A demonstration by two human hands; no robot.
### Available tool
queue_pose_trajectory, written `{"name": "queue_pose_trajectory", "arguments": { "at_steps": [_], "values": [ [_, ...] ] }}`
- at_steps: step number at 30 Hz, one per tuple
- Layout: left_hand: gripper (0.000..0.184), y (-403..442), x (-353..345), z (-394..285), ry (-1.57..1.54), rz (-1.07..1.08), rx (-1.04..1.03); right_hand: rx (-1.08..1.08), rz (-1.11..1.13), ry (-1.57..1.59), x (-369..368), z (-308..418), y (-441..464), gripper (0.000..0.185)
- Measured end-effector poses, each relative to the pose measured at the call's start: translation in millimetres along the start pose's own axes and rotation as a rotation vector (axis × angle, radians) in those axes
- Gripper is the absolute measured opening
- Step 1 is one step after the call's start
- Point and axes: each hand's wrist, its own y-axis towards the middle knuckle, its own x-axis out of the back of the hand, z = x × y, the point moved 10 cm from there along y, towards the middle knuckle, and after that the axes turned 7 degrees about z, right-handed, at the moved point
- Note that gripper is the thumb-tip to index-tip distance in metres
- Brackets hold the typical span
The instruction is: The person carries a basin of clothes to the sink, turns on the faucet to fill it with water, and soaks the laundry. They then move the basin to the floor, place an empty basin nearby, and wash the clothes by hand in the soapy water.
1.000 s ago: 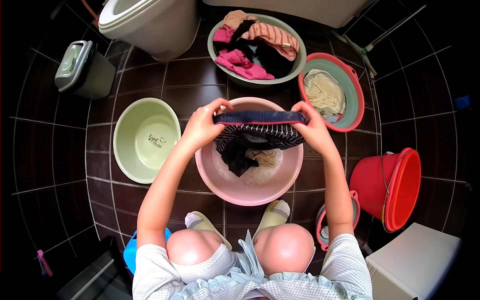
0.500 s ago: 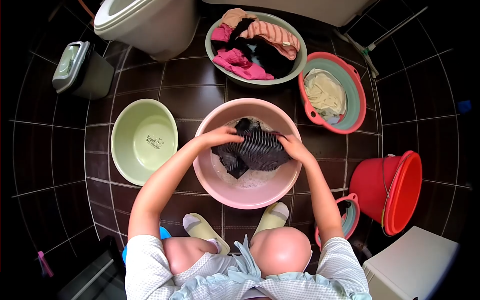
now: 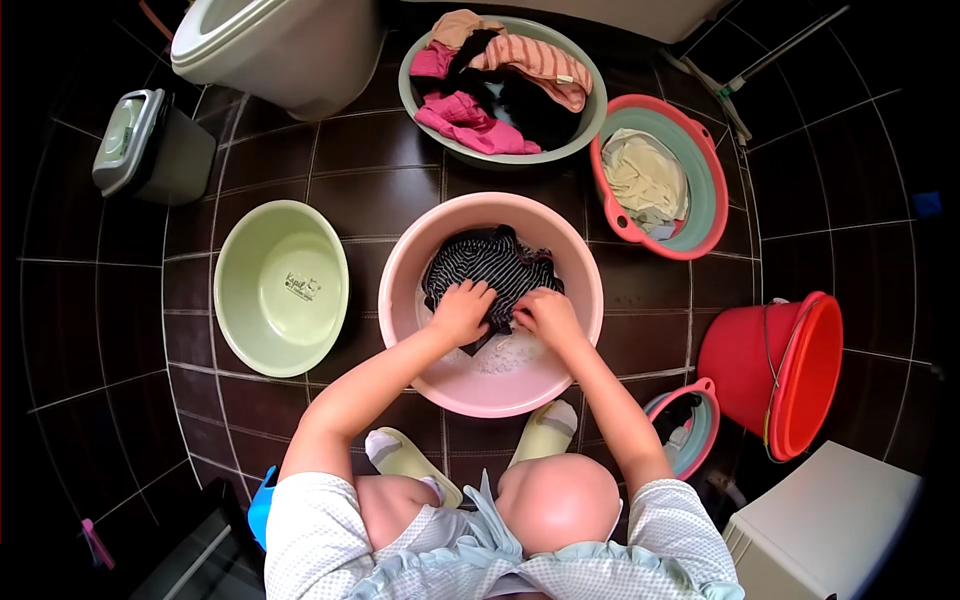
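A black garment with thin white stripes [image 3: 490,262] lies bunched in the pink basin [image 3: 395,350], with sudsy water showing at its near side. My left hand [image 3: 462,312] is closed on the near left part of the cloth, fingers bent into it. Just to the right, my right hand [image 3: 548,316] pinches the near right edge of the same garment, fingertips pressed together. Some of the fabric between the two hands hangs toward the foam. Whatever lies under the garment is hidden.
A pale green basin [image 3: 230,300] stands left. Behind are a grey-green tub [image 3: 408,90] of clothes and a red-rimmed basin [image 3: 712,200] with cream cloth [image 3: 645,175]. A red bucket [image 3: 735,360] and small basin [image 3: 710,430] sit right; a lidded bin [image 3: 170,165] is far left.
Both hands have come nearer to me and closer together, from the garment's sides to its near edge. The garment now lies spread lower in the basin, stripes upward.
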Motion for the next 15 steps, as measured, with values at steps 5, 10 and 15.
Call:
{"name": "queue_pose_trajectory", "arguments": {
  "at_steps": [5,10,15],
  "values": [
    [0.045,-0.5,17.6,12.1,-0.253,-0.161,0.053,-0.205,-0.194,0.505,24.0,-22.5,1.7,0.018],
    [0.02,7.0,19.7,44.8,-0.831,-0.108,0.173,-0.107,-0.194,0.826,31.4,-29.6,12.7,0.02],
    [0.011,13.5,23.2,57.8,-1.391,-0.169,0.141,-0.148,-0.176,1.25,64.5,5.7,12.2,0.017]
  ]
}}
